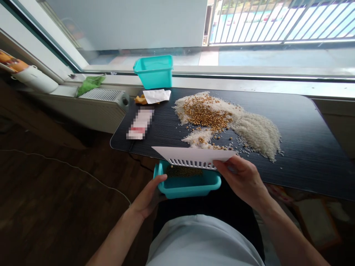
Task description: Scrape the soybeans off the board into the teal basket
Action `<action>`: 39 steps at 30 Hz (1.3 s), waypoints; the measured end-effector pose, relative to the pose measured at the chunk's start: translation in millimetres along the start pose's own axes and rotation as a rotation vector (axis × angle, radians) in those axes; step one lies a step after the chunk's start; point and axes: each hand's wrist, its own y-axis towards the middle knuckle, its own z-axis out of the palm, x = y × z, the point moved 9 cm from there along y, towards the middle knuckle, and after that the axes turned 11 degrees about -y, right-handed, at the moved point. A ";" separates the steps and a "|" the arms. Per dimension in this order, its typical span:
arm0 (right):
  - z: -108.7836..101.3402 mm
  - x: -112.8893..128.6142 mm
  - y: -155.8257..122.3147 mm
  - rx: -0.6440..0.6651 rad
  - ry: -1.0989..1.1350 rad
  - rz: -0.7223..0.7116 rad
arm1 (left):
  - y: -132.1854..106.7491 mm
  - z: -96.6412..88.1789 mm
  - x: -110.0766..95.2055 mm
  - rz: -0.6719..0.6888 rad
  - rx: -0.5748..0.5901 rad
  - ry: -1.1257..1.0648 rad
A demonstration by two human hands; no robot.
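Observation:
My left hand (148,195) grips the left end of a turquoise plastic bin (188,192), held below the front edge of the table. Small round beans (184,171) lie inside it along the far side. In my right hand (244,177) is a white slotted plastic sheet (191,153), pinched at its right end and tilted over the bin and the table edge. Just beyond the sheet, a heap of white rice (256,131) spreads over the dark table, with tan soybeans (208,114) mixed through its left part.
A second turquoise bin (155,72) stands by the window behind the table. White paper (156,96) over a yellowish cloth and a blurred pinkish rectangle (140,123) lie on the table's left. A radiator (102,95) with a green cloth (90,85) is farther left.

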 end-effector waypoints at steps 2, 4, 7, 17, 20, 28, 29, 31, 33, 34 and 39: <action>-13.5 -6.0 -8.0 -0.038 -0.018 0.032 | 0.5 -0.2 0.2 0.011 0.011 0.009; -33.5 -14.7 -18.9 -0.136 -0.047 0.076 | 1.6 1.8 2.0 0.018 0.011 0.023; -58.5 -29.2 -39.4 -0.283 -0.108 0.188 | 3.5 9.7 8.8 0.008 -0.006 0.032; -96.3 -86.5 -82.0 -0.478 -0.040 0.557 | 9.5 53.1 41.7 -0.098 0.052 0.057; -107.2 -92.0 -83.7 -0.537 -0.012 0.628 | 9.7 58.0 44.1 -0.105 0.065 0.053; -81.7 -64.9 -55.5 -0.418 0.023 0.443 | 6.5 58.7 42.2 -0.102 0.053 0.052; -79.0 -63.1 -53.6 -0.396 0.014 0.433 | 6.3 58.2 41.8 -0.102 0.051 0.051; -76.6 -60.2 -52.0 -0.365 -0.004 0.428 | 6.0 57.3 40.9 -0.099 0.052 0.050; -77.1 -56.9 -51.9 -0.350 -0.012 0.425 | 5.9 57.1 40.0 -0.098 0.062 0.052; -78.1 -55.4 -52.3 -0.352 -0.012 0.426 | 5.9 56.9 39.5 -0.097 0.067 0.053; -78.2 -51.1 -50.2 -0.361 -0.004 0.402 | 6.2 53.0 36.6 -0.094 0.073 0.058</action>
